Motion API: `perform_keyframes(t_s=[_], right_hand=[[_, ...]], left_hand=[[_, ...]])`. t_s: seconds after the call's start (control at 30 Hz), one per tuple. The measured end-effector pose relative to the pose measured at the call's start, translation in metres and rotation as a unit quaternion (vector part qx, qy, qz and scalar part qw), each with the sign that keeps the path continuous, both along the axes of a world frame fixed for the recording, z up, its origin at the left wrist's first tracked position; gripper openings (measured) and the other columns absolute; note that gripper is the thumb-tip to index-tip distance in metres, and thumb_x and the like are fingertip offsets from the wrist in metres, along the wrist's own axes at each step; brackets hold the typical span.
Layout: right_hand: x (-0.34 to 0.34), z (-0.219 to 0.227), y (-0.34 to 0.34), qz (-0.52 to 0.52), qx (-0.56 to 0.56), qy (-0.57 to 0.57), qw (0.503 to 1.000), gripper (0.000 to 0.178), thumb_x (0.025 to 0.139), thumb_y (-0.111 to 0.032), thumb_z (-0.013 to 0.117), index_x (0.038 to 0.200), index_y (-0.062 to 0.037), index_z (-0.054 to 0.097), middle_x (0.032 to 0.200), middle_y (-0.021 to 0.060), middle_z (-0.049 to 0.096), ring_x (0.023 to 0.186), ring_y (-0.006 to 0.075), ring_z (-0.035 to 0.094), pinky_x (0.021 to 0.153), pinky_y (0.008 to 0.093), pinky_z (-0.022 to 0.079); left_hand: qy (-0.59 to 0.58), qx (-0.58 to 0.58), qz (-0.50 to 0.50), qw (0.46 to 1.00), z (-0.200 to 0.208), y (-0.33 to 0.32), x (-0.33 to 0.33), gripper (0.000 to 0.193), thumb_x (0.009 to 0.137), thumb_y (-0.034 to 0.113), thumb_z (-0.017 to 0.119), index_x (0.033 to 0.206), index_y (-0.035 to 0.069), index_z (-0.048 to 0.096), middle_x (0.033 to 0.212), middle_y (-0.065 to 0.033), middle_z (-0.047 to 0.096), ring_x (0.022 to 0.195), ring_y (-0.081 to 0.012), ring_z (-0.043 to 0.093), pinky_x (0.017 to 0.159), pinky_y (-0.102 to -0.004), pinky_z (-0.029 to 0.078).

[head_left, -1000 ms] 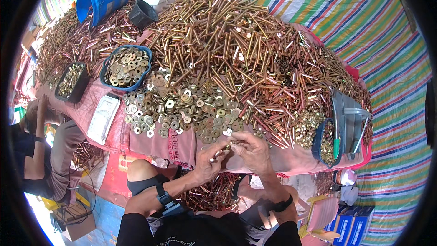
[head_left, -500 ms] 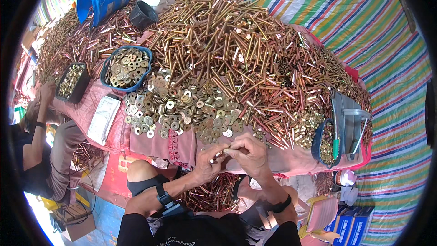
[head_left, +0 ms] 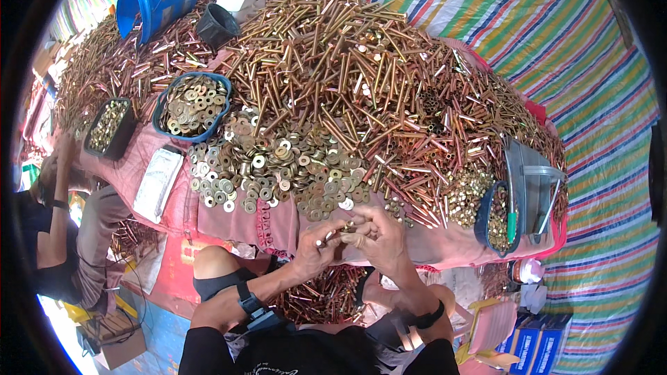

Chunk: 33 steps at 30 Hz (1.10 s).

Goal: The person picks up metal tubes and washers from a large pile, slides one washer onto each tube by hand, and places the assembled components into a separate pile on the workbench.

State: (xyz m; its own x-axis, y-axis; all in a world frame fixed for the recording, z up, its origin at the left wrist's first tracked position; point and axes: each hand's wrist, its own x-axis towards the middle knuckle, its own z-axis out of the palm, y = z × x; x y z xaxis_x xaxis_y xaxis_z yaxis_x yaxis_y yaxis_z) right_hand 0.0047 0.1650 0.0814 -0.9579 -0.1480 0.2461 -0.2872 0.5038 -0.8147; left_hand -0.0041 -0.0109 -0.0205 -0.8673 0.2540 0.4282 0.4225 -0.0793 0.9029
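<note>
Parts (head_left: 320, 243), small and metallic, are in the left hand (head_left: 313, 253), over the near edge of the cloth (head_left: 445, 244); its fingers are curled around them. Right hand (head_left: 385, 239): fingertips pinched on a piece (head_left: 349, 226), too small to identify, at the left fingertips. Ahead: loose washers (head_left: 285, 167), then rods (head_left: 347, 76). Blue tub (head_left: 201, 139): filled with washers. Dark tray (head_left: 124, 140): holds small brassy fittings. Right tub (head_left: 482, 221): similar fittings, beside the grey bin (head_left: 519, 156). Bucket (head_left: 167, 0): on its side, near the black cup (head_left: 219, 26); contents unclear.
</note>
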Motion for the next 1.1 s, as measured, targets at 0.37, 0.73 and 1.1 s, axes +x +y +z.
perform_keyframes(t_s=[0.37, 0.73, 1.1], right_hand=[[0.003, -0.003, -0.007, 0.001, 0.035, 0.074, 0.997, 0.033, 0.083, -0.023, 0.092, 0.093, -0.0025, 0.067, 0.08, 0.0059, 0.067, 0.067, 0.0166, 0.067, 0.061, 0.0319, 0.054], [0.004, -0.015, 0.009, -0.037, -0.037, -0.02, 0.998, 0.025, 0.092, -0.013, 0.084, 0.108, 0.0009, 0.071, 0.094, 0.0058, 0.075, 0.078, 0.0077, 0.069, 0.066, 0.0238, 0.055], [-0.002, -0.013, 0.043, 0.021, 0.102, -0.2, 0.974, 0.019, 0.095, -0.017, 0.076, 0.101, 0.0009, 0.077, 0.088, 0.0115, 0.077, 0.078, 0.019, 0.073, 0.07, 0.0351, 0.056]], left_hand=[[-0.002, -0.017, -0.027, 1.0, -0.002, -0.002, -0.002, 0.029, 0.099, -0.004, 0.059, 0.126, -0.003, 0.068, 0.097, -0.0155, 0.072, 0.083, -0.0267, 0.07, 0.074, -0.0361, 0.056], [0.017, 0.023, -0.01, 1.0, -0.003, 0.006, -0.004, 0.025, 0.103, 0.003, 0.066, 0.128, -0.001, 0.069, 0.099, -0.013, 0.076, 0.088, -0.0185, 0.073, 0.075, -0.0312, 0.058], [-0.125, 0.03, 0.044, 0.991, 0.025, 0.017, -0.013, 0.036, 0.105, 0.012, 0.064, 0.138, 0.0, 0.056, 0.087, -0.0024, 0.059, 0.076, -0.0112, 0.056, 0.068, -0.0281, 0.048]])
